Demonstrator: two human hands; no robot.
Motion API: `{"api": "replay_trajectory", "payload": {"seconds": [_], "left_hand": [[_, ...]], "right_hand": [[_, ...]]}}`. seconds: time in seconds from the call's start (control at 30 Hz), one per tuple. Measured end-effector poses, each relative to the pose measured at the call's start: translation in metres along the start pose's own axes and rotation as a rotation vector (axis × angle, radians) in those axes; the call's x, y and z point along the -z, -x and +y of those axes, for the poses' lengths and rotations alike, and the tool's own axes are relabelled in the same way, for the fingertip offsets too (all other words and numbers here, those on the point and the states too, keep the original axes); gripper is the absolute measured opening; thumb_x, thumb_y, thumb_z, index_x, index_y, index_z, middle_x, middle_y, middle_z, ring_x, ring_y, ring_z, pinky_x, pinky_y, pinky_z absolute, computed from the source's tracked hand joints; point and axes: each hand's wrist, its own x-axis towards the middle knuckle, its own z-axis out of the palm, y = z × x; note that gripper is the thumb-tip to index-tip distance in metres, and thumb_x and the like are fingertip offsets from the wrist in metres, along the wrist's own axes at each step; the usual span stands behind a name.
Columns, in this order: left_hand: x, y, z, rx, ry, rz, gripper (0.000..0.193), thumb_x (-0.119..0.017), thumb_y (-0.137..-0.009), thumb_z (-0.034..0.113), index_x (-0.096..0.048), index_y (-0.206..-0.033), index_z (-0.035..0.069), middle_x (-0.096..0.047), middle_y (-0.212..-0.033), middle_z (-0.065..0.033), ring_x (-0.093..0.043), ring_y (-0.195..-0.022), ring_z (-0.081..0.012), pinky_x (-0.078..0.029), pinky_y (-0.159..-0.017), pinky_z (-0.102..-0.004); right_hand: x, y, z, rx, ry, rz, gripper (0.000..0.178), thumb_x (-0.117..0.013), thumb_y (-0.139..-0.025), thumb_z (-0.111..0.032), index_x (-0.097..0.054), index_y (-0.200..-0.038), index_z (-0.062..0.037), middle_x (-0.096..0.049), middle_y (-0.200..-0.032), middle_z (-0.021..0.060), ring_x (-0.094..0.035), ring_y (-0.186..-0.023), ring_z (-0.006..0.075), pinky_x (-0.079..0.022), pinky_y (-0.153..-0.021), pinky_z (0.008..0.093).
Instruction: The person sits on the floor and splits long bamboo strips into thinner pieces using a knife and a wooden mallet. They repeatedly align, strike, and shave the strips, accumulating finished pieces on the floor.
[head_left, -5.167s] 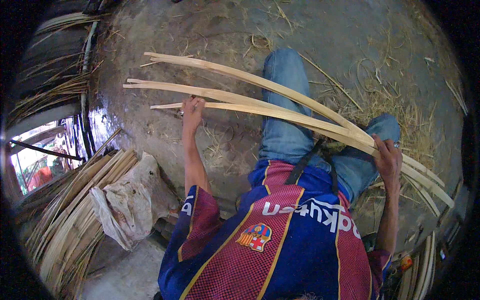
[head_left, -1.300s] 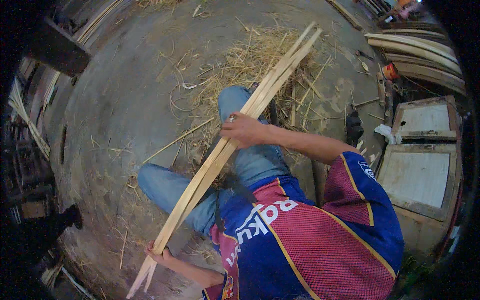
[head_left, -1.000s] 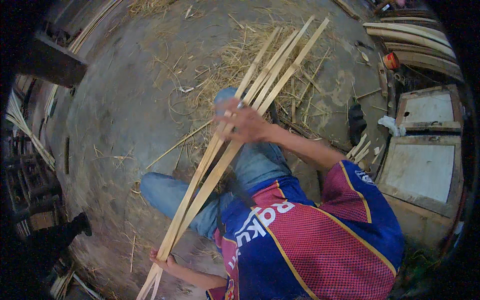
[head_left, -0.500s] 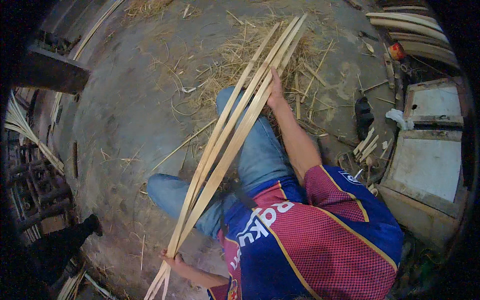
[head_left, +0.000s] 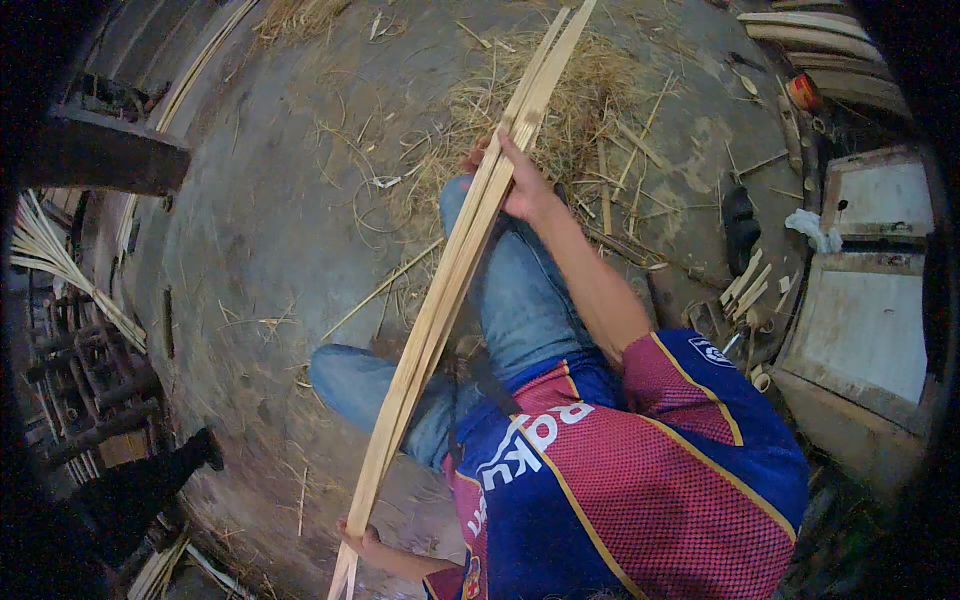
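Note:
A bundle of long, pale bamboo or wood strips [head_left: 432, 320] lies slantwise across my bent legs, running from the lower left to the top of the view. Around the upper part of it wraps my right hand [head_left: 520, 182], thumb across the near side and fingertips showing beyond. My left hand [head_left: 362, 538] grips the lower end, where the strip tips stick out below it. Between my hands the strips lie close together, nearly edge to edge. My jeans [head_left: 525, 295] are under the bundle.
Straw-like shavings [head_left: 570, 90] are heaped beyond my right hand. A dark wooden beam [head_left: 120, 150] juts in at left, above a rack of dark poles [head_left: 90, 380]. On the right are a pale-panelled cabinet [head_left: 870, 320], a dark sandal [head_left: 740, 228] and cut pieces [head_left: 745, 290].
The strips were fanned apart and are now gathered into one narrow bundle. My right hand has moved left and closed around them; my left hand has shifted slightly right and down.

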Motion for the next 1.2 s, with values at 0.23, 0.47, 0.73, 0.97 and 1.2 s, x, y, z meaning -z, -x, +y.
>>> {"api": "replay_trajectory", "payload": {"seconds": [0.23, 0.47, 0.73, 0.97, 1.2], "left_hand": [[-0.055, -0.002, 0.041, -0.421, -0.828, 0.298, 0.034, -0.052, -0.100, 0.025, -0.058, -0.123, 0.000, -0.058, -0.126, -0.0168, -0.054, -0.118, -0.0285, -0.043, -0.101, -0.0391], [-0.349, 0.173, 0.101, -0.567, -0.850, -0.891, 0.034, -0.054, -0.097, 0.016, -0.057, -0.129, 0.004, -0.064, -0.117, -0.0129, -0.058, -0.114, -0.0230, -0.043, -0.100, -0.0326], [-0.455, 0.277, 0.067, 0.059, -1.177, -1.671, 0.035, -0.065, -0.092, 0.035, -0.067, -0.101, 0.002, -0.063, -0.072, -0.0027, -0.056, -0.052, -0.0111, -0.046, -0.048, -0.0273], [-0.449, 0.285, 0.070, -0.080, -1.310, -1.617, 0.045, -0.066, -0.089, 0.046, -0.059, -0.071, 0.006, -0.053, -0.052, -0.0019, -0.052, -0.042, -0.0123, -0.039, -0.039, -0.0299], [-0.410, 0.241, 0.082, -0.074, -1.416, -1.512, 0.042, -0.069, -0.089, 0.038, -0.060, -0.072, 0.001, -0.052, -0.052, -0.0038, -0.051, -0.042, -0.0141, -0.040, -0.040, -0.0320]], "right_hand": [[-0.055, 0.088, 0.053, -0.114, -0.066, 0.016, 0.034, -0.058, -0.095, -0.044, -0.055, -0.105, -0.0119, -0.063, -0.101, 0.0065, -0.063, -0.104, 0.0280, -0.052, -0.094, 0.0470], [-0.084, 0.103, 0.064, -0.147, -0.052, -0.116, 0.035, -0.057, -0.096, -0.044, -0.055, -0.104, -0.0097, -0.057, -0.086, 0.0030, -0.062, -0.083, 0.0215, -0.054, -0.085, 0.0419], [-0.050, 0.091, 0.066, -0.041, -0.062, 0.074, 0.036, -0.059, -0.095, -0.043, -0.054, -0.097, -0.0075, -0.051, -0.076, 0.0007, -0.057, -0.072, 0.0180, -0.053, -0.074, 0.0346], [-0.046, 0.099, 0.062, 0.018, 0.043, 0.172, 0.041, -0.061, -0.093, -0.045, -0.057, -0.110, -0.0075, -0.064, -0.094, 0.0075, -0.064, -0.090, 0.0217, -0.054, -0.082, 0.0381], [-0.036, 0.091, 0.045, 0.044, -0.108, 0.185, 0.049, -0.058, -0.094, -0.050, -0.057, -0.118, -0.0078, -0.065, -0.111, 0.0099, -0.065, -0.098, 0.0255, -0.054, -0.085, 0.0442]]}}
